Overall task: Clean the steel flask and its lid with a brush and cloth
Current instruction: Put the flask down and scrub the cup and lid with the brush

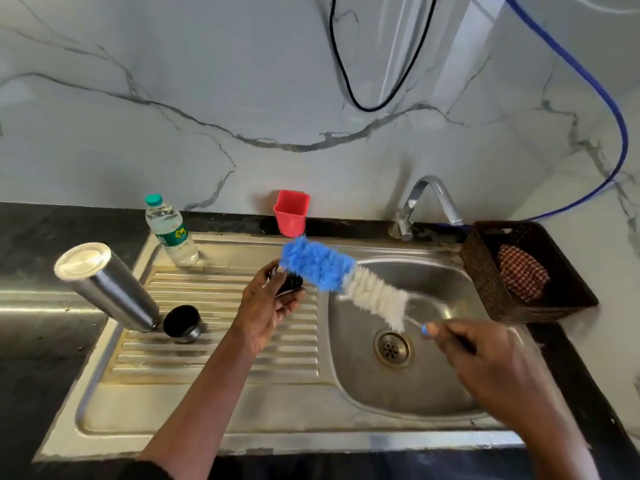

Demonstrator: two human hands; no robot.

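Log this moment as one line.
left hand holds lid; right hand holds brush; brush tip at lid; flask on drainboard; cloth in basket

Bare hands, pair, both occupied.
Left hand [273, 306] palm-up, fingers curled round dark cap [291, 284]; right hand [464, 348] pinching brush [346, 282] handle.
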